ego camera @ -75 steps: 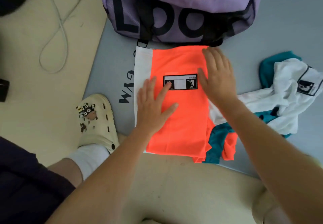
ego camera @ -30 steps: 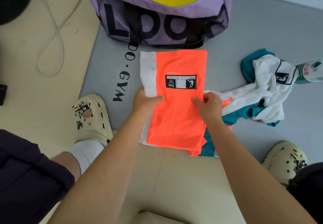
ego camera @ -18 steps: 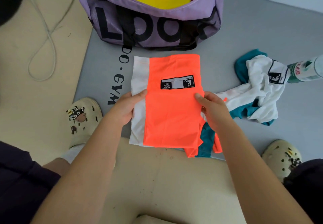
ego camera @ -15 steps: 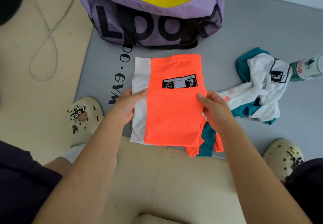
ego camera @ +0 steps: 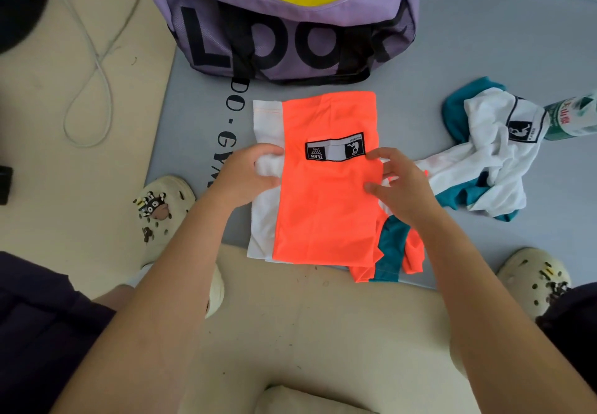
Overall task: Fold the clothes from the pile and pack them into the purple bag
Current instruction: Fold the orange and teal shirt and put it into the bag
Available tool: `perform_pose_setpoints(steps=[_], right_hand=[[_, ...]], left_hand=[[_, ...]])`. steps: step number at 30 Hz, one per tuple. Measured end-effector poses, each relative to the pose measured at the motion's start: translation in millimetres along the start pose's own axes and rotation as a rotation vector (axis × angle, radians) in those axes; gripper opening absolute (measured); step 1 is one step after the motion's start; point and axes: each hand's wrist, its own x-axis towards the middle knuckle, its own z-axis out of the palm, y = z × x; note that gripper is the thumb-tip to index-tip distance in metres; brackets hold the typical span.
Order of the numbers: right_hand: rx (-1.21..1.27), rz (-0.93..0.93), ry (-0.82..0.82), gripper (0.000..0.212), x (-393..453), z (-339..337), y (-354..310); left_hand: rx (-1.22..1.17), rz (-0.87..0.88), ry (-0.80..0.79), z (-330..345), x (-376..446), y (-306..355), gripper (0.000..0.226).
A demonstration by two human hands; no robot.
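Folded orange-and-white garment (ego camera: 326, 200) lies flat on grey mat (ego camera: 484, 52), just in front of the purple bag (ego camera: 290, 42). Left hand (ego camera: 248, 174) grips its white left edge, fingers curled on fabric. Right hand (ego camera: 403, 187) at the right edge, fingers spread, probably pinching the fold, hard to tell. Unfolded white-teal pile (ego camera: 494, 158) lies to the right.

We list: shirt (ego camera: 326, 207), smooth matt orange and white cloth; bag (ego camera: 290, 35), purple woven cloth, mesh panels; mat (ego camera: 468, 42), matt grey; clogs (ego camera: 164, 207), cream, plastic-looking.
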Motion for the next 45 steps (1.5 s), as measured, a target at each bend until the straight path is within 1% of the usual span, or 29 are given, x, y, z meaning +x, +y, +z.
perform_pose_setpoints(steps=[2, 7, 9, 11, 13, 14, 15, 17, 19, 20, 22, 24, 26, 27, 29, 30, 31, 32, 34, 36, 38, 39, 42, 43, 45], right_hand=[[-0.074, -0.020, 0.008, 0.050, 0, 1, 0], [-0.450, -0.172, 0.106, 0.035, 1, 5, -4], [-0.514, -0.227, 0.118, 0.029, 3, 1, -6], [-0.479, -0.264, 0.078, 0.026, 5, -6, -8], [-0.319, -0.248, 0.000, 0.022, 5, -14, -14], [-0.219, -0.205, -0.046, 0.020, 5, -19, -19], [-0.125, -0.145, -0.093, 0.019, 5, -25, -23], [0.071, -0.038, -0.180, 0.015, 5, -40, -31], [0.272, -0.013, -0.227, 0.008, 2, -58, -38], [0.352, -0.024, -0.239, 0.006, 2, -66, -41], [0.439, -0.043, -0.237, 0.006, 3, -76, -46], [0.448, -0.017, -0.196, 0.019, 9, -79, -46], [0.451, 0.037, -0.137, 0.033, 19, -77, -39], [0.461, 0.074, -0.092, 0.036, 26, -73, -35], [0.440, 0.144, 0.056, 0.028, 43, -57, -23], [0.377, 0.181, 0.126, 0.024, 52, -49, -16], [0.302, 0.222, 0.166, 0.028, 59, -40, -10], [0.236, 0.266, 0.184, 0.037, 63, -33, -4], [0.157, 0.324, 0.206, 0.052, 67, -24, 7], [0.075, 0.328, 0.199, 0.056, 64, -19, 11], [0.028, 0.288, 0.196, 0.052, 62, -15, 13], [0.062, 0.261, 0.220, 0.049, 60, -14, 12], [0.207, 0.209, 0.324, 0.047, 57, -15, 4], [0.209, 0.208, 0.336, 0.049, 56, -16, 3], [0.121, 0.233, 0.318, 0.054, 51, -18, 3]], left_hand=[[0.100, 0.017, 0.040, 4, 3, 0, 0.047], [0.349, 0.119, 0.216, 12, 2, -8, 0.022], [0.411, 0.165, 0.254, 9, 1, -11, 0.018], [0.462, 0.232, 0.255, 1, 1, -10, 0.014], [0.496, 0.306, 0.202, -10, 2, -1, 0.012], [0.492, 0.330, 0.157, -14, 3, 6, 0.012], [0.456, 0.330, 0.099, -19, 4, 15, 0.013], [0.269, 0.222, -0.037, -32, 2, 36, 0.016], [0.017, 0.100, -0.170, -46, -1, 54, 0.018], [-0.099, 0.090, -0.224, -53, -2, 60, 0.018], [-0.285, 0.098, -0.277, -60, -3, 64, 0.014], [-0.391, 0.089, -0.287, -58, 3, 63, 0.016], [-0.445, 0.020, -0.231, -47, 15, 57, 0.022], [-0.481, -0.037, -0.174, -39, 22, 51, 0.022], [-0.564, -0.151, -0.044, -16, 35, 39, 0.022], [-0.598, -0.211, 0.004, -5, 40, 33, 0.027], [-0.611, -0.264, 0.035, 7, 43, 28, 0.032], [-0.598, -0.304, 0.059, 17, 45, 24, 0.034], [-0.525, -0.348, 0.106, 32, 46, 18, 0.028], [-0.445, -0.387, 0.087, 40, 45, 17, 0.024], [-0.402, -0.385, 0.069, 47, 44, 18, 0.021], [-0.410, -0.348, 0.101, 49, 43, 19, 0.017], [-0.461, -0.234, 0.277, 47, 43, 23, 0.016], [-0.440, -0.226, 0.307, 47, 43, 22, 0.017], [-0.355, -0.261, 0.322, 47, 41, 16, 0.030]])
